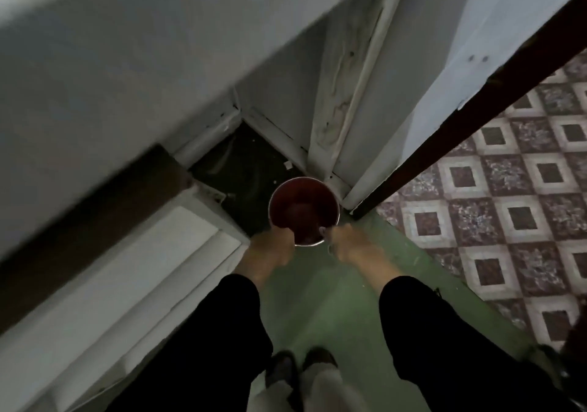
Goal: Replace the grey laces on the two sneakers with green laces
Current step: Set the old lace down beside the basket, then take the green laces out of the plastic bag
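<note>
Two hands of ours at a red bucket (303,210) in a dim corner, left hand (271,250) gripping its rim, right hand (351,243) clenched on a thin grey cord, possibly a lace, black sleeves, green floor (320,300), sneakers unseen.

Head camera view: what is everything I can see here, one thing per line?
Bucket: one, dark red inside with a pale rim, on the floor in the corner by the door frame.
Green floor: one strip, underfoot.
Patterned floor: one area, brown and cream squares, at right.
Door: one, pale with a dark edge, upper right.
Walls: grey-white, upper left.
Shoes: two, dark, bottom centre, blurred.
Left hand: grips the bucket rim.
Right hand: at the rim, a thin grey strand by its fingers.
Sleeves: two, black.
</note>
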Tool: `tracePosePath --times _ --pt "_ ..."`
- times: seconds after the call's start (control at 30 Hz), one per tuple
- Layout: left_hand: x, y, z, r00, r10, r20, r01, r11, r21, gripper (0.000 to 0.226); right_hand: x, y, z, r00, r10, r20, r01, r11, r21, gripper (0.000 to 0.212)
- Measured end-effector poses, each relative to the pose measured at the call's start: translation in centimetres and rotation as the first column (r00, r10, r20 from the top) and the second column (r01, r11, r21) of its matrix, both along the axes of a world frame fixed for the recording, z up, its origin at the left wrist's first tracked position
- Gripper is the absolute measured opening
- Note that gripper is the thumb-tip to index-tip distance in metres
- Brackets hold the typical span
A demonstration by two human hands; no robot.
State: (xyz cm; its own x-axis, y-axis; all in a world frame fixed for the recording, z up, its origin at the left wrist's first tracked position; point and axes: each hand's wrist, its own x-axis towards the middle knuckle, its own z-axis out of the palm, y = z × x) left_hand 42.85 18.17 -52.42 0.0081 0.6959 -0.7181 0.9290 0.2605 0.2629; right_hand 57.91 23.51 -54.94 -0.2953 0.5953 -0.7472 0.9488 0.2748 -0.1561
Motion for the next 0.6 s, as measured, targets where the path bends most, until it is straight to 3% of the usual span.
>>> tracePosePath --times 0.1,0.2,0.3,0.47,0.6 --pt "-0.7 3.1 -7.7 1.0 0.011 -0.013 -0.011 1.0 0.03 0.023 -1.5 3.4 -8.5 0.998 -0.005 -0.061 0.005 1.0 0.007 0.039" --pt "-1.4 6.1 -13.6 0.998 0.038 -0.053 -0.034 0.996 0.087 0.024 -3.0 6.3 -14.4 0.975 -0.091 -0.204 0.116 0.987 0.113 0.035" --pt "-2.3 8.2 -17.7 0.994 0.077 -0.074 -0.065 0.986 0.153 0.026 -4.2 8.1 -19.6 0.916 -0.177 -0.359 0.23 0.967 0.11 0.045" --pt "-3.5 9.5 -21.4 0.99 0.128 -0.054 -0.114 0.97 0.216 0.027 -5.0 8.7 -24.9 0.934 -0.174 -0.311 0.196 0.98 0.041 0.055" --pt "-3.4 9.3 -20.4 0.991 0.126 -0.053 -0.114 0.974 0.196 0.027 -4.8 9.0 -24.6 0.951 -0.163 -0.262 0.18 0.983 0.042 0.052"
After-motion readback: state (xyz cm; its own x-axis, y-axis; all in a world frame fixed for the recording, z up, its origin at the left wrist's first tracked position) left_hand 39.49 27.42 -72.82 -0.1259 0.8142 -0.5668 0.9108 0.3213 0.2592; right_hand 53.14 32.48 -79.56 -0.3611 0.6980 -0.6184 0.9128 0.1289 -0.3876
